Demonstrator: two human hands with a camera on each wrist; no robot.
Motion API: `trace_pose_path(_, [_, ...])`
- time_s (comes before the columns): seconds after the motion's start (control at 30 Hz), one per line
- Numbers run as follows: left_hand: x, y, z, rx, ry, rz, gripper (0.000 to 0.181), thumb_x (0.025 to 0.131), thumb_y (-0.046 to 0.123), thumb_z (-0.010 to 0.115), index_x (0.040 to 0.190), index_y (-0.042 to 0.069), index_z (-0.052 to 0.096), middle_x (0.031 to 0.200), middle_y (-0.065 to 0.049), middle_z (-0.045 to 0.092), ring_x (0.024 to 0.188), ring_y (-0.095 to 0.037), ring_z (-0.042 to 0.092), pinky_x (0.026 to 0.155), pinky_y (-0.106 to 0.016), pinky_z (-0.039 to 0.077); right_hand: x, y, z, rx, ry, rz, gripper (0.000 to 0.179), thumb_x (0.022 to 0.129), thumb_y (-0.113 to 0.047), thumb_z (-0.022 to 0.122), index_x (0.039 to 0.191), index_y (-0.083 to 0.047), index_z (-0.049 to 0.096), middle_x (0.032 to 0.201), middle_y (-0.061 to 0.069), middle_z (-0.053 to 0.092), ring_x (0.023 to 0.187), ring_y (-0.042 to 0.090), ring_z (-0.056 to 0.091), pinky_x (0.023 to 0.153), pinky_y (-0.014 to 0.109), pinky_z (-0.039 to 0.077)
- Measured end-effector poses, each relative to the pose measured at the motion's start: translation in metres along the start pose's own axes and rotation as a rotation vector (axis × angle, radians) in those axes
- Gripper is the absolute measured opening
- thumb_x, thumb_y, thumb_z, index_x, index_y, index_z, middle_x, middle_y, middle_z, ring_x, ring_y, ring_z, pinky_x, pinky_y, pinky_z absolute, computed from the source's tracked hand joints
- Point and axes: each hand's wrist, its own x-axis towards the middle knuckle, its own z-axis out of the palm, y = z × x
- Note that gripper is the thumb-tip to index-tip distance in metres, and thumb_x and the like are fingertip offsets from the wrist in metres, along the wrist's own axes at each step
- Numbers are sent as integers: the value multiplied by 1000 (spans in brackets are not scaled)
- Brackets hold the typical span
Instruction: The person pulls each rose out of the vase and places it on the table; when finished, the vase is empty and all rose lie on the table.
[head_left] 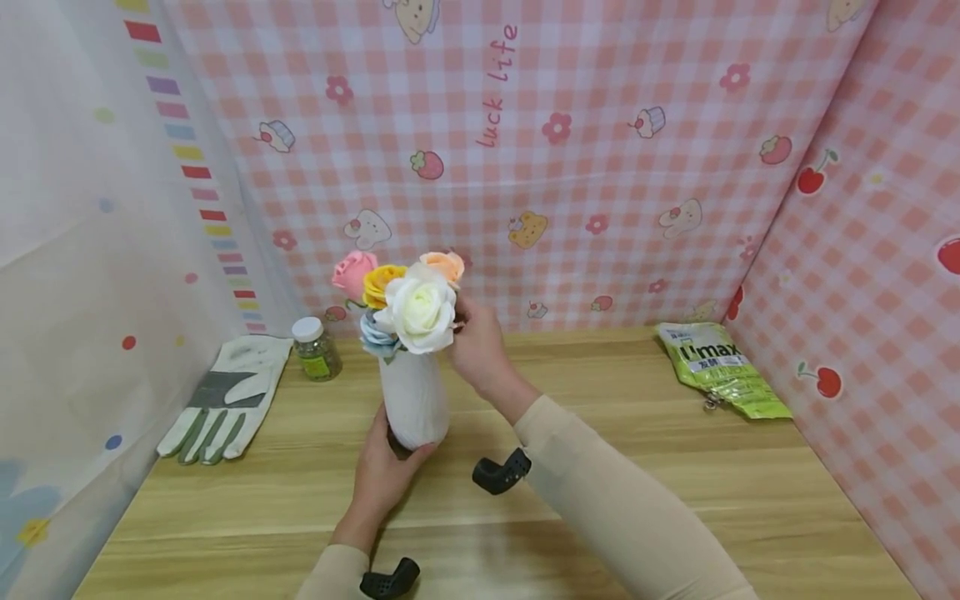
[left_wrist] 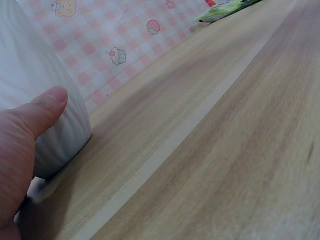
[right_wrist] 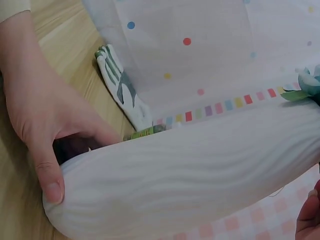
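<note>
A white ribbed vase (head_left: 415, 400) stands on the wooden table, holding artificial roses. The white rose (head_left: 422, 310) is in front, with a yellow rose (head_left: 384, 286), a pink rose (head_left: 354, 273), a peach rose (head_left: 444, 268) and a blue rose (head_left: 377, 333) around it. My left hand (head_left: 385, 471) grips the vase low down, its thumb lying along the near side in the left wrist view. My right hand (head_left: 482, 348) is at the right of the blooms, beside the vase's mouth. Its fingertips are partly hidden behind the white rose, so what they hold is unclear.
A white and green work glove (head_left: 225, 400) lies at the left, beside a small jar (head_left: 317, 354) with a white lid. Toward the back right lies a green packet (head_left: 720, 367). Patterned cloth walls border the table (head_left: 585, 400) at the back and sides.
</note>
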Motion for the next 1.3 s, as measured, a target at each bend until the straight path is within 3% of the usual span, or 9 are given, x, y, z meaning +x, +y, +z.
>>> trace_pose_path(0.17, [2, 1, 0, 4, -1, 6, 101, 77, 44, 79, 152, 9, 22, 144, -17, 41, 131, -31, 41, 105, -50, 35, 11, 29, 4, -15, 28, -6, 20, 83, 7, 64, 102, 5, 70, 83, 14, 69, 68, 10, 57, 61, 22, 49])
trace_pose_path(0.47, [2, 1, -1, -6, -12, 12, 102, 77, 46, 78, 153, 11, 20, 145, -16, 41, 132, -31, 41, 105, -50, 35, 14, 17, 2, 78, 73, 68, 24, 81, 14, 60, 100, 7, 71, 83, 18, 69, 67, 11, 57, 58, 22, 50])
trace_pose_path(0.77, [1, 1, -1, -4, -10, -5, 101, 77, 43, 79, 153, 12, 20, 146, -15, 40, 133, -29, 39, 106, -49, 33, 18, 0, -6, 53, 66, 28, 19, 77, 15, 57, 89, 10, 70, 78, 18, 67, 66, 13, 58, 54, 21, 48])
trace_pose_path(0.9, [0, 0, 0, 1, -8, -8, 100, 77, 41, 80, 153, 12, 20, 146, -15, 41, 132, -30, 40, 106, -49, 33, 24, -7, -12, 66, 52, 10, 11, 83, 8, 63, 90, 8, 71, 79, 16, 67, 65, 11, 58, 54, 22, 50])
trace_pose_path(1.1, [-1, -2, 0, 8, -2, -1, 102, 77, 46, 79, 153, 12, 20, 145, -15, 41, 131, -31, 42, 105, -51, 35, 31, -20, -25, 108, 67, -98, 15, 86, -11, 74, 91, 3, 74, 84, 10, 70, 73, 14, 62, 63, 26, 53])
trace_pose_path(1.3, [-1, -2, 0, 10, -6, 5, 104, 76, 47, 78, 153, 11, 19, 145, -16, 41, 131, -32, 41, 104, -51, 36, 32, -27, -38, 169, 84, -128, 16, 84, -12, 75, 90, 2, 74, 86, 4, 71, 80, 16, 62, 70, 28, 52])
